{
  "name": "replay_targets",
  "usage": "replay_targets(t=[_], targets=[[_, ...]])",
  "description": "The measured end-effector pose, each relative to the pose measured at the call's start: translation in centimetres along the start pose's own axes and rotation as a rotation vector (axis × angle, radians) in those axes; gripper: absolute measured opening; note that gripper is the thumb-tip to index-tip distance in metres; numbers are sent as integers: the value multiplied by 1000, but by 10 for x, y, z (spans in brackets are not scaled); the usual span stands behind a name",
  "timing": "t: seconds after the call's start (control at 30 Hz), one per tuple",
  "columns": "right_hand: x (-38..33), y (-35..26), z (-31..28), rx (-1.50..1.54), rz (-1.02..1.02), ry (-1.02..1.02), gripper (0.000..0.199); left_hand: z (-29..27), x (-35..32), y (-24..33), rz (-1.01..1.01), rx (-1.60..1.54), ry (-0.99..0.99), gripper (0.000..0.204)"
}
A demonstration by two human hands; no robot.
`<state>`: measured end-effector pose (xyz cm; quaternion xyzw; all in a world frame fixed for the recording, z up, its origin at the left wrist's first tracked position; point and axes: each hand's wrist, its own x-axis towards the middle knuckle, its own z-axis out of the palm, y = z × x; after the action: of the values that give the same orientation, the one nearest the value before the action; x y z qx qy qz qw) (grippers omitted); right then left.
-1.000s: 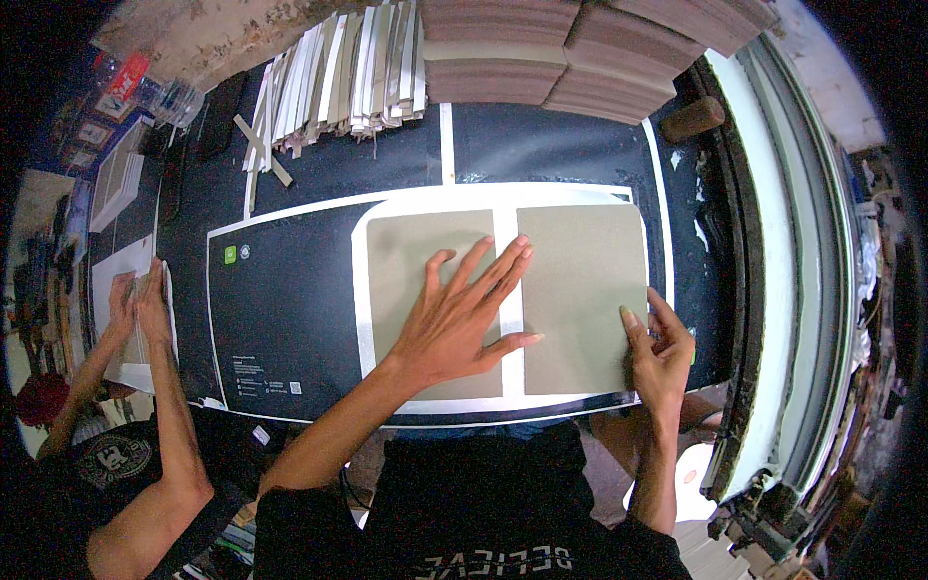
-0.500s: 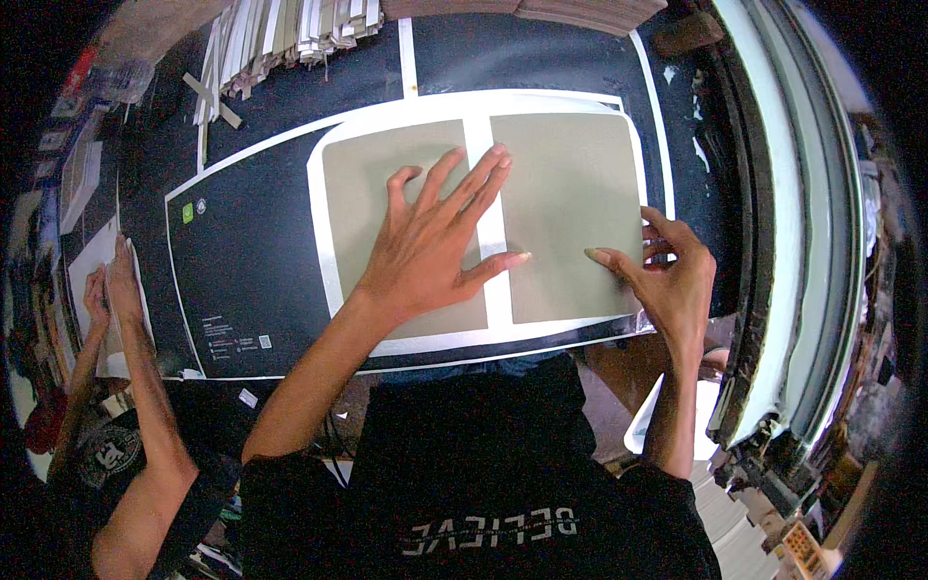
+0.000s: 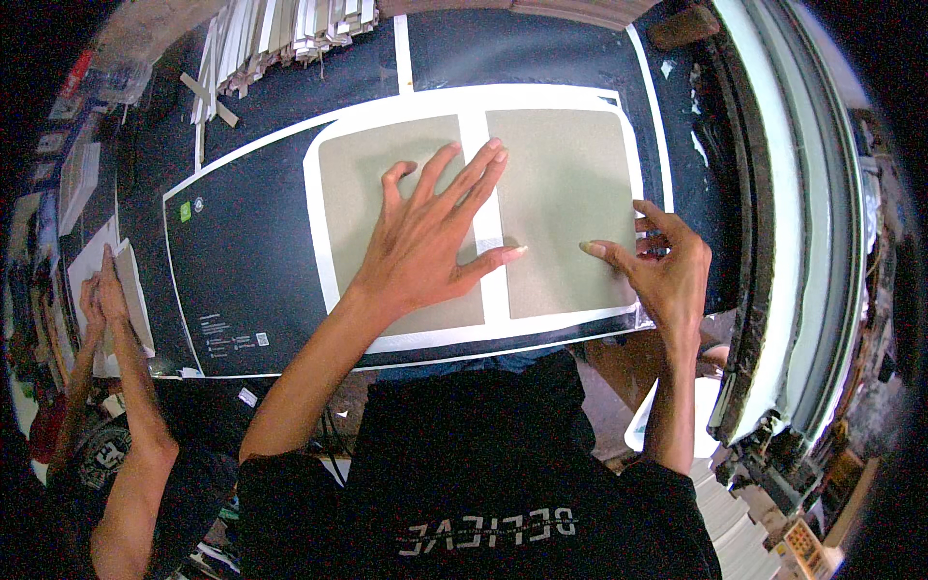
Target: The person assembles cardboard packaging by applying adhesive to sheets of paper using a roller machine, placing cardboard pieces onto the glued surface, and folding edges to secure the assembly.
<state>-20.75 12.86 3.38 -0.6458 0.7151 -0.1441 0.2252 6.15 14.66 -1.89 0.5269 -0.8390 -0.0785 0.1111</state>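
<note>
Two beige boards, the left board and the right board, lie side by side on a white-bordered sheet with a white strip between them. My left hand rests open across the left board and the strip, fingers spread, its thumb reaching toward the right board. At the right board's outer edge is my right hand. Its thumb lies over the board, while its bent fingers touch the edge, apart from the thumb; part of the fingertips is hard to make out.
A dark printed panel extends left of the boards. Bundled card strips lie at the far left of the dark table. A long pale machine bar borders the right side. Another person's hands work on a sheet at far left.
The view shifts slightly, so the boards and my hands appear a little higher and further left. My hands keep nearly the same pose. The other person's hands have come closer together.
</note>
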Motion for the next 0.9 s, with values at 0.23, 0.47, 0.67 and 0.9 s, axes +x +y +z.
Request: replay_targets(t=[0.23, 0.47, 0.67, 0.9], targets=[[-2, -10, -4, -119, -301, 50, 94, -8, 1, 3, -8, -21, -23, 91], [13, -33, 7, -92, -387, -257, 117, -11, 3, 2, -17, -38, -55, 93], [16, -36, 3, -140, -336, -304, 116, -8, 8, 4, -16, -50, -69, 101], [19, -33, 9, -128, -379, -358, 113, -14, 8, 5, -39, -41, -110, 96]])
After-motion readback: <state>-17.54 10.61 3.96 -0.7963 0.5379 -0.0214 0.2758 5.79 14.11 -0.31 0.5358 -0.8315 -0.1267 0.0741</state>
